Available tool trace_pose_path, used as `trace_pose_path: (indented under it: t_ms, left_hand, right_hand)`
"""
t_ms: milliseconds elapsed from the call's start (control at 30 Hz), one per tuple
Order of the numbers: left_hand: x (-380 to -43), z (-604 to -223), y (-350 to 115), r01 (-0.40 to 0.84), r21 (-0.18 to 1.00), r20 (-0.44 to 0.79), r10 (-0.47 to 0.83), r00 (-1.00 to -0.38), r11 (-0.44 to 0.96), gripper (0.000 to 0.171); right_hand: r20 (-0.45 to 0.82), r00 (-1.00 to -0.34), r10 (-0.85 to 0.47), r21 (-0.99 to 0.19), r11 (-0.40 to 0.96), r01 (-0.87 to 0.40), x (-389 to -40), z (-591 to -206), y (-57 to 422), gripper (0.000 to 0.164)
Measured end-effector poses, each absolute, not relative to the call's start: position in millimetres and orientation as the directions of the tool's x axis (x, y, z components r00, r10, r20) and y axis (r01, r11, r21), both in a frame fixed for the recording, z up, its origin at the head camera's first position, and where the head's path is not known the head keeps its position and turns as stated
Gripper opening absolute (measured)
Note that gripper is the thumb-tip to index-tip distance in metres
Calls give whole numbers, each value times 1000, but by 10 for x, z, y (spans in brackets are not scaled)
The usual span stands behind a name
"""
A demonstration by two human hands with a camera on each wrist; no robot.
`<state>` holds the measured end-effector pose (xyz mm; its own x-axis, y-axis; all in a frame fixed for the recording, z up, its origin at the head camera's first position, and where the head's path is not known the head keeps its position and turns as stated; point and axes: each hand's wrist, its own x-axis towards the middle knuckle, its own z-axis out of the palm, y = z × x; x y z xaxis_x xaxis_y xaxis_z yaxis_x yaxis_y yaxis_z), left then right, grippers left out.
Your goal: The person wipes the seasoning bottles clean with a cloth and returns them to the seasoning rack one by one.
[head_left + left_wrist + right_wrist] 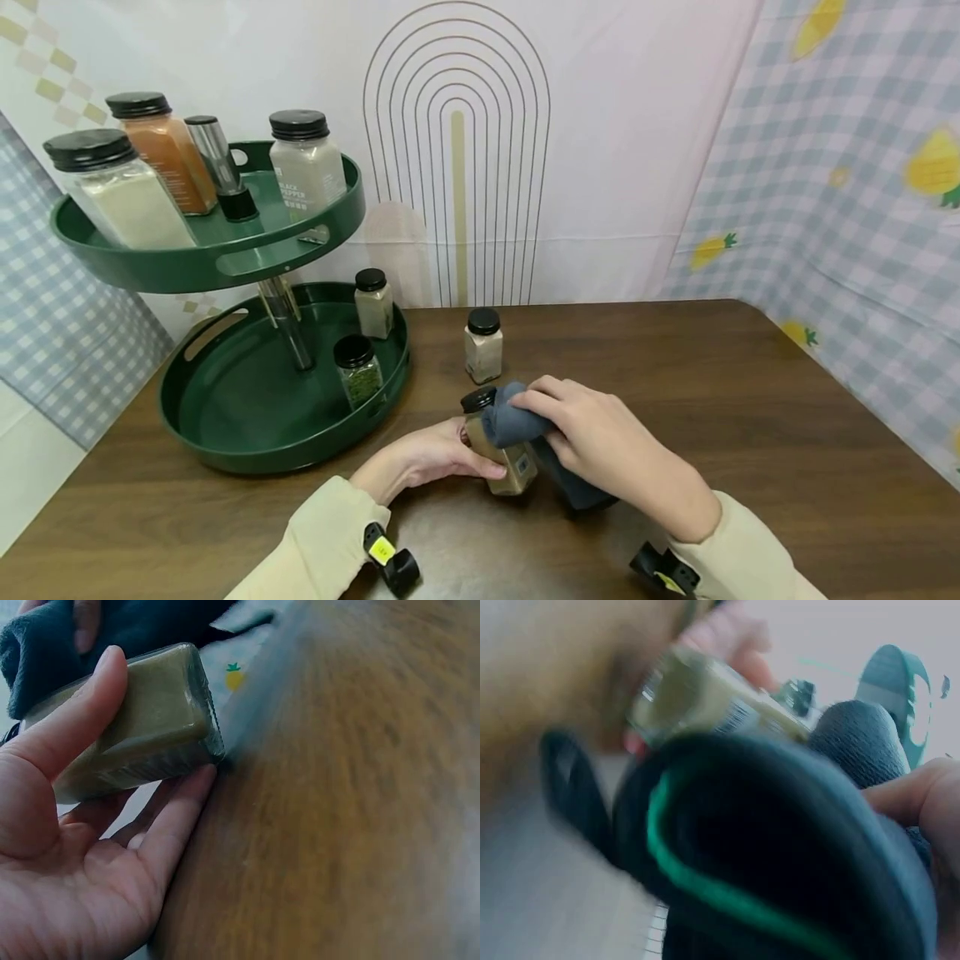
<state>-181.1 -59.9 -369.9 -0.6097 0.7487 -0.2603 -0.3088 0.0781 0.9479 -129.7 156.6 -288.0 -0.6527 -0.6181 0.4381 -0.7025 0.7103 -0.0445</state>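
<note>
My left hand [442, 454] grips a square glass spice jar [517, 471] with a black lid and tan powder inside, tilted low over the table. In the left wrist view the thumb lies along one side of the jar [154, 712] and the fingers go under it. My right hand [592, 421] holds a dark blue-grey cloth [517, 421], bunched against the jar's upper part just below the lid. The right wrist view shows the folded cloth [780, 795] with a green edge, in front of the jar [705, 701]. Part of the jar is hidden behind the cloth.
A small spice jar [483, 350] stands just behind the hands. To the left is a green two-tier turntable tray [285, 454]; two small jars, one a green herb jar [360, 375], sit below. Its upper tier [247, 267] bears larger jars and a metal grinder [221, 167].
</note>
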Motion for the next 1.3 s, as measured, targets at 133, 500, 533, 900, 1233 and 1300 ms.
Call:
trace_pose_path:
  t_ms: [133,500,533,900,1233,1300]
  left_hand:
    - [-1827,-3710,-602,-321,944,-258,765,-590,70,59]
    - [-1830,-3703,-625,-333,939,-286,729,-621,84,55]
    - [-1828,-3702,-626,-332,939,-285,728,-624,83,55]
    - [-1853,-3703,-599,-346,938,-252,749,-613,33,50]
    - [-1873,-3720,-607,-327,945,-187,858,-479,23,78]
    - [-1867,-3718,-606,-299,953,-182,877,-445,46,79]
  right_hand:
    - [374,-684,-626,-64,718,-693,-1277,-2900,1568,34]
    - [183,-718,-672,-65,720,-691,-1266,-2872,1634,46]
    - [153,-721,-675,-71,721,-690,-1264,-2866,1642,46]
    - [145,-754,-640,-80,752,-654,-1249,-2734,1761,45]
    - [480,-672,-564,-65,741,-668,-1288,-2750,1668,45]
    - [491,-662,-567,-68,732,-677,-1283,-2763,1641,47]
